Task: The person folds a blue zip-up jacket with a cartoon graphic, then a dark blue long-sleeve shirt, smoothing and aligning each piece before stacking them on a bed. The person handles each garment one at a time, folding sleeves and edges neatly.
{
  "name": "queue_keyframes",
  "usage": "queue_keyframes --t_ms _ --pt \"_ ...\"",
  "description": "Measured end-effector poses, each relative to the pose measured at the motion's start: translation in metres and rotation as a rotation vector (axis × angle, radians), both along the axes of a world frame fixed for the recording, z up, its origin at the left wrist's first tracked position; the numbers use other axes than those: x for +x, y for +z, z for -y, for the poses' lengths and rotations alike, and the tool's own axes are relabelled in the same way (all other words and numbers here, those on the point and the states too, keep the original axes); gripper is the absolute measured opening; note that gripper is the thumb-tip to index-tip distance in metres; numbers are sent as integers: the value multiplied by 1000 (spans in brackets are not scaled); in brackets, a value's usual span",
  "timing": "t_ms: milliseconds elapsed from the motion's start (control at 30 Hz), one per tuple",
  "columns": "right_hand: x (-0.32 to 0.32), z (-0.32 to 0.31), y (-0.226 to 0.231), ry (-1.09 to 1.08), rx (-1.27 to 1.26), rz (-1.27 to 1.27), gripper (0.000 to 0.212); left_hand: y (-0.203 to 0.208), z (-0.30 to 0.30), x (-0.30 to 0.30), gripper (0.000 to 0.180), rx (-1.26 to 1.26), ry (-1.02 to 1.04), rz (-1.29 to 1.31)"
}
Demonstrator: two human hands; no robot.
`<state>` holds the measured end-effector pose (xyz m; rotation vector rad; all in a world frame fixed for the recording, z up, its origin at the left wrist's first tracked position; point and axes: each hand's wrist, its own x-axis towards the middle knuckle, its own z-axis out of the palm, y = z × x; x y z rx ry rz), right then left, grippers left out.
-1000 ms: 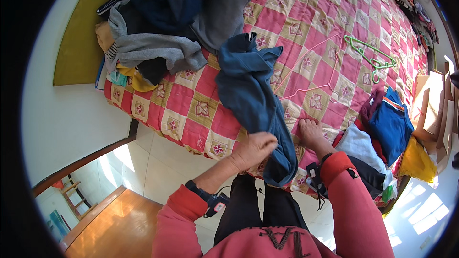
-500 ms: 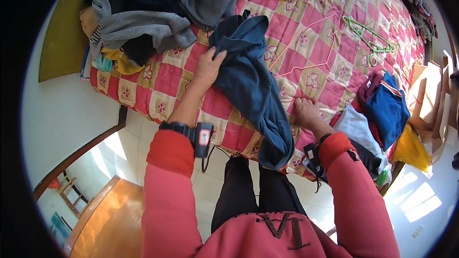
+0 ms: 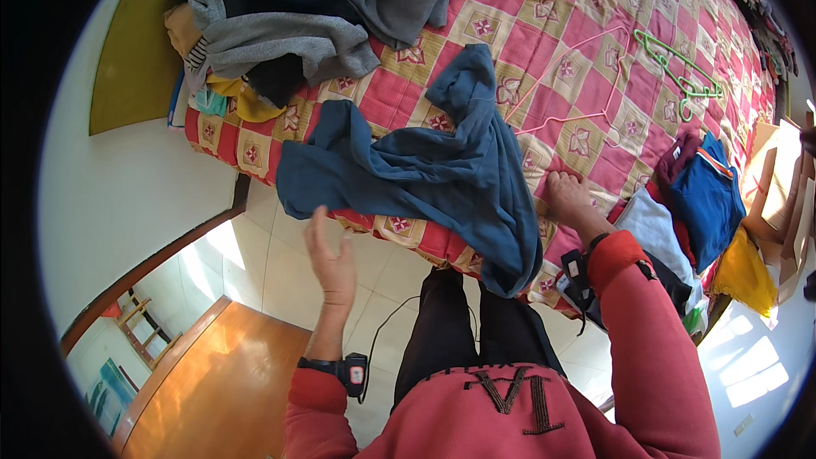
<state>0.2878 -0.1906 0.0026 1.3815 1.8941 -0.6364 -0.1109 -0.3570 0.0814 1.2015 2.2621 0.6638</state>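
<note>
A dark teal garment (image 3: 425, 153) of soft cloth lies crumpled across the front of the bed, one long part reaching toward the far side and another hanging over the near edge. My left hand (image 3: 331, 259) is in the air just off the bed's edge, fingers apart, close to the garment's left end and holding nothing. On the checked bedspread (image 3: 578, 13), to the right of the garment, my right hand (image 3: 574, 201) rests with its fingers down on the cloth and nothing visible in it.
At the far left is a heap of clothes with a grey one (image 3: 289, 42) on top. A pink hanger (image 3: 608, 115) and a green hanger (image 3: 684, 85) lie right of centre. Folded clothes, including a blue one (image 3: 705, 200), sit at the right beside cardboard (image 3: 769, 178).
My left hand has let go of the teal garment and drawn back toward me. The garment now spreads farther left, with a part folded out. My right hand stays on the bed.
</note>
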Motion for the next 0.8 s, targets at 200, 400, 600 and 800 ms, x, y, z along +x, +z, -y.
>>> queue_keyframes --t_ms 200,400,600,800 --pt "1 0 3 -21 -9 -29 81 -13 -55 99 40 102 -957 -474" --pt "3 -1 4 -38 -33 -44 80 -20 -39 111 9 -211 -934 -61" --pt "5 1 2 18 17 -39 72 15 -30 149 46 -430 -921 314" --pt "9 5 -2 25 63 -87 62 -2 -89 147 64 8 -792 -399"
